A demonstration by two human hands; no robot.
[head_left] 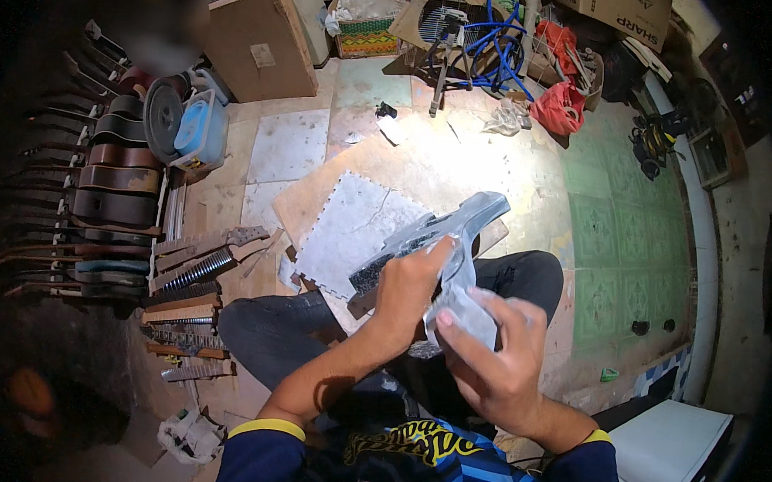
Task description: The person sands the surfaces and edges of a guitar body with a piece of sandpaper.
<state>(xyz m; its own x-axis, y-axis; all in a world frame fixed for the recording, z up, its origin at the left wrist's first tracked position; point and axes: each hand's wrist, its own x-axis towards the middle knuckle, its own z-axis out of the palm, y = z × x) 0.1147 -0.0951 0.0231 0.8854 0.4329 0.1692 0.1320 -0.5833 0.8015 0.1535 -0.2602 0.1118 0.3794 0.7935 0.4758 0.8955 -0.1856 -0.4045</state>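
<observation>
Gray guitar body (446, 225): near centre of view; foam mat (352, 213) at its 10 o'clock.
Left hand (410, 286): clamped on the body.
Right hand (507, 352): body's 5 o'clock, thumb touching pale gray piece (472, 322); blurred, grip cannot be told.

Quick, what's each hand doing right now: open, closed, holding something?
Left hand: closed, holding the grey carved piece.
Right hand: fingers partly curled, at a pale grey surface; blurred, so whether it's holding anything can't be told.
</observation>
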